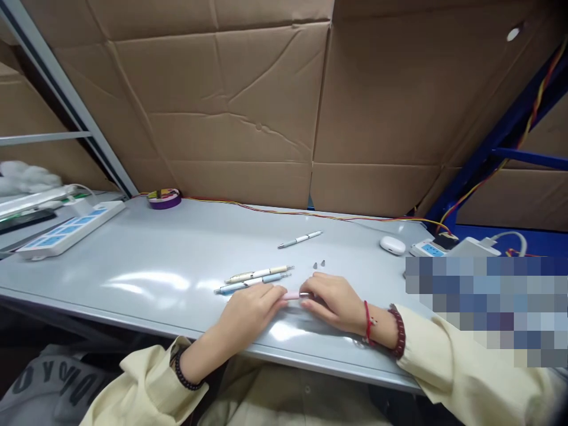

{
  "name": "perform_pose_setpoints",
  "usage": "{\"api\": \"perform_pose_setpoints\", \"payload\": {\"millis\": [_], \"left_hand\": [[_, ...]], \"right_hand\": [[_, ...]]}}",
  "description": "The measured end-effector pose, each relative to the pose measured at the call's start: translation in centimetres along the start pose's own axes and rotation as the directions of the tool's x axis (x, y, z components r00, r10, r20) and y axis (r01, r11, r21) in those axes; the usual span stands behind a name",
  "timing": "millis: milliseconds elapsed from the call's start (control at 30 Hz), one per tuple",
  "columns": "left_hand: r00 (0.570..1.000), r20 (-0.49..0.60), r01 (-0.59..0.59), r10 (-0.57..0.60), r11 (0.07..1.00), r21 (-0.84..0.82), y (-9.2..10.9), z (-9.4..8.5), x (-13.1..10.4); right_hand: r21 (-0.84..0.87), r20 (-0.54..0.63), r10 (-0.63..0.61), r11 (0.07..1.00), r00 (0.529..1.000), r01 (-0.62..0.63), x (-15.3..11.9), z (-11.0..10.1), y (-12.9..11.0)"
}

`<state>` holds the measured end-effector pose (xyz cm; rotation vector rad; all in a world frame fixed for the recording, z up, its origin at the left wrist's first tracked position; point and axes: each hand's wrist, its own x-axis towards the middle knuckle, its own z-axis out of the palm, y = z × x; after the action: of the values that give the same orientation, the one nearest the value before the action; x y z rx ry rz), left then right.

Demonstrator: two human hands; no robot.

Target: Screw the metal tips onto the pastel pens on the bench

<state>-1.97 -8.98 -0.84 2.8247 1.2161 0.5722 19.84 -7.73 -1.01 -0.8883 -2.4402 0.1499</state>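
Observation:
Between my two hands, low over the front of the table, is a pink pen (291, 296). My left hand (254, 310) grips its left part, and my right hand (332, 300) pinches its right end, with the fingers covering much of it. Just beyond my left hand lie a cream pen (257, 274) and a light blue pen (251, 283), side by side. Two small grey cone-shaped tips (319, 264) rest on the table past my right fingers. Farther back lies a white and grey pen (300, 239).
A white earbud case (393, 245) sits at the right, near a power strip (428, 248) and a charger. Another power strip (73, 229) is at the left, and a purple tape roll (164, 199) at the back. Wires (266, 210) run along the grey table's (110, 260) rear edge, below cardboard.

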Motion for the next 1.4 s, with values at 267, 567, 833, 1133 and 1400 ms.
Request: {"api": "perform_pose_setpoints", "payload": {"millis": [267,567,833,1133,1400], "left_hand": [[0.999,-0.052,-0.016,0.014,0.999,-0.049,0.0,0.2,-0.3],[0.998,-0.055,-0.032,0.036,0.997,0.067,0.0,0.3,-0.2],[0.999,-0.049,0.021,-0.019,0.999,0.048,-0.1,0.4,-0.1],[0.999,0.023,-0.038,0.036,0.995,0.095,-0.1,0.1,-0.5],[0.992,-0.053,0.119,-0.118,0.993,0.025,-0.3,-0.1,-0.4]], "right_hand": [[-0.030,-0.131,-0.116,0.993,0.985,0.113,0.0,0.0,0.2],[0.096,0.019,0.015,0.995,1.000,-0.017,0.2,0.4,0.5],[0.087,-0.194,-0.042,0.994,0.980,0.060,-0.1,0.6,1.0],[0.136,-0.224,-0.051,0.987,0.973,0.083,0.1,0.5,1.1],[0.219,-0.212,0.209,0.962,0.955,-0.162,0.4,-0.9,2.8]]}}
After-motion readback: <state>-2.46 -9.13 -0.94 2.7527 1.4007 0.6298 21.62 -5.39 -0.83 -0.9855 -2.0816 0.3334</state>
